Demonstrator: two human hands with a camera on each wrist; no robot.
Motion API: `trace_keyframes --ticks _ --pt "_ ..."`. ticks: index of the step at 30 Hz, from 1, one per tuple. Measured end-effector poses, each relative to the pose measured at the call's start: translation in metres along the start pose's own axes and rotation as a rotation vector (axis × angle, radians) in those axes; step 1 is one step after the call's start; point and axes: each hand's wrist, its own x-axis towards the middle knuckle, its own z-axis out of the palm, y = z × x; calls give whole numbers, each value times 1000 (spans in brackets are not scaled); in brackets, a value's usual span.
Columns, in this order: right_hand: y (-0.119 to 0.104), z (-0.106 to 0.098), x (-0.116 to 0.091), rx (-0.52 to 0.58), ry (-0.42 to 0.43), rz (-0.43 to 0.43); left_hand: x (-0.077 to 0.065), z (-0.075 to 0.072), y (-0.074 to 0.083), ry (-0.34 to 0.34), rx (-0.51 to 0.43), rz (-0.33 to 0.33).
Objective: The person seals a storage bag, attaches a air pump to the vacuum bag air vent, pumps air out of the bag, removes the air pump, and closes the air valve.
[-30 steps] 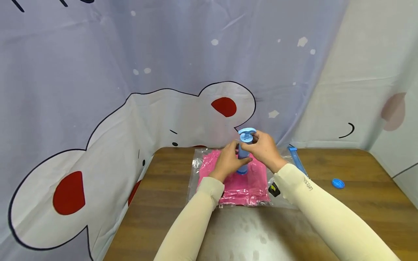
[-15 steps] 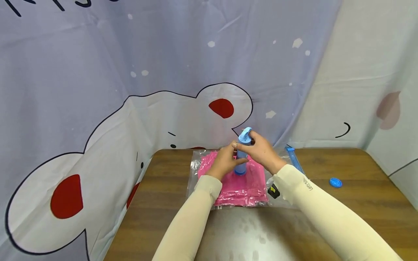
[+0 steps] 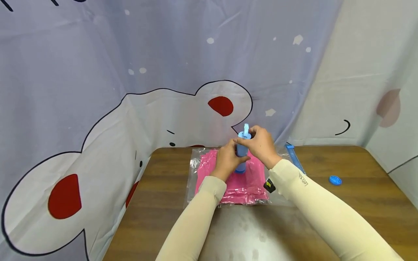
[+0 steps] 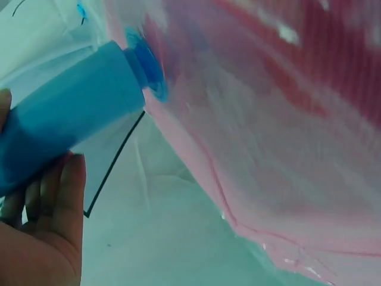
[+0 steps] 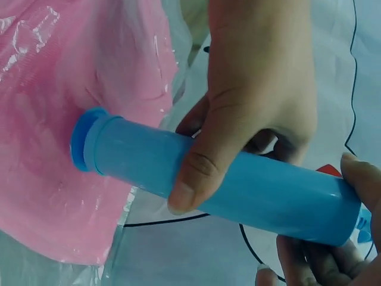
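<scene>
A blue hand pump [image 3: 241, 168] stands upright on a clear plastic storage bag [image 3: 248, 197] with pink, folded contents. My left hand [image 3: 226, 159] grips the pump's barrel around its middle. At the top, my right hand [image 3: 262, 145] pinches the upper end just beside the light blue handle [image 3: 246, 129]. The right wrist view shows the left thumb lying across the pump [image 5: 143, 155], with right-hand fingers [image 5: 363, 185] at its handle end. In the left wrist view, the pump's base [image 4: 146, 62] meets the bag's surface.
A round blue cap [image 3: 335, 180] lies on the wooden table [image 3: 369, 206] to the right. Behind the right forearm is a long blue strip [image 3: 295, 158]. A small black and yellow item [image 3: 269, 185] sits by the right cuff. A patterned curtain [image 3: 156, 116] hangs behind the table.
The pump's handle has turned from lying crosswise to nearly end-on, and the right hand has shifted with it. The left hand keeps its grip on the barrel.
</scene>
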Motion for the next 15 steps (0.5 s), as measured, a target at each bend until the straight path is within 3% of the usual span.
trace_keyframes --ticks 3,6,10,13,15 --pt "0 -4 3 55 -31 27 -1 -2 0 -16 -3 4" --pt "0 -8 4 111 -80 61 -1 -7 -1 -93 -46 13" --pt "-2 -10 7 119 -118 57 0 -17 -1 -214 -249 1" --pt "-3 -10 8 101 -123 49 1 -23 -2 -248 -369 1" --pt "-2 -9 8 94 -124 53 2 -24 -4 -241 -373 21"
